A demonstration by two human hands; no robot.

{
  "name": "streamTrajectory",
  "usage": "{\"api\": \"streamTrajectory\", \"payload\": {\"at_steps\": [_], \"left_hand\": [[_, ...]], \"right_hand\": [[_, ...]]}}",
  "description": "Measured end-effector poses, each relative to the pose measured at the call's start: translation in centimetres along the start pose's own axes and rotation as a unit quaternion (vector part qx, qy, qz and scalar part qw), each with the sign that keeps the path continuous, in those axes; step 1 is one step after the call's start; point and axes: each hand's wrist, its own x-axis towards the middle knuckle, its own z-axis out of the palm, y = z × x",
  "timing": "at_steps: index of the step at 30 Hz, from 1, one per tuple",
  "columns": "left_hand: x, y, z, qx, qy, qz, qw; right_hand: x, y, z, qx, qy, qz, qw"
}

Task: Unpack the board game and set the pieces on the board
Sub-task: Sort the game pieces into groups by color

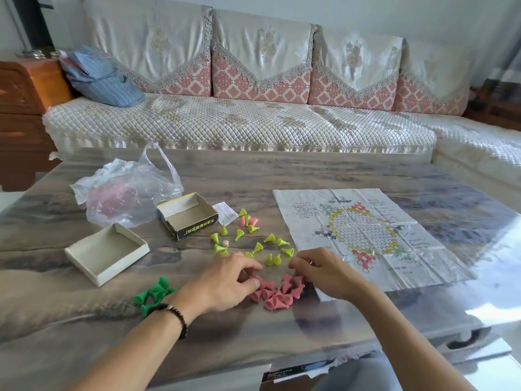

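A creased paper game board (pixel 363 235) with a hexagon star pattern lies flat on the table at the right. Several pink cone pieces (pixel 277 294) are heaped between my hands near the front. My left hand (pixel 228 280) rests fingers-down on the left side of that heap, touching the pieces. My right hand (pixel 321 270) is curled above the heap's right side, fingertips pinched together; whether it holds a piece I cannot tell. Yellow-green pieces (pixel 253 241) lie scattered behind the hands. Dark green pieces (pixel 153 293) are bunched by my left wrist.
The open game box (pixel 187 215) and its lid (pixel 107 253) sit at the left, with a crumpled clear plastic bag (pixel 127 193) behind them and a small paper slip (pixel 225 213) beside the box. A sofa (pixel 253 119) runs along the far side of the table (pixel 282 170).
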Motion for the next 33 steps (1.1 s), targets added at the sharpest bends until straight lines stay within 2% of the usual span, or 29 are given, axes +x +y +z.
{"api": "streamTrajectory", "payload": {"at_steps": [4, 12, 18, 26, 33], "left_hand": [[0.7, -0.9, -0.9, 0.004, 0.026, -0.004, 1.000], [5.3, -2.5, -4.3, 0.024, 0.182, -0.027, 0.983], [10.1, -3.4, -4.5, 0.100, 0.176, -0.012, 0.979], [11.9, -4.3, -3.0, 0.155, 0.163, -0.017, 0.974], [10.8, -3.9, -3.8, 0.081, 0.177, -0.012, 0.981]], "right_hand": [[1.5, -0.3, -0.5, 0.006, 0.032, -0.015, 0.999], [8.0, -2.6, -0.9, -0.002, 0.073, -0.043, 0.996], [13.0, -3.1, 0.8, -0.005, 0.100, -0.038, 0.994], [14.8, -2.8, 2.0, 0.006, 0.083, -0.006, 0.997], [14.4, -3.1, 1.4, 0.039, 0.079, -0.009, 0.996]]}}
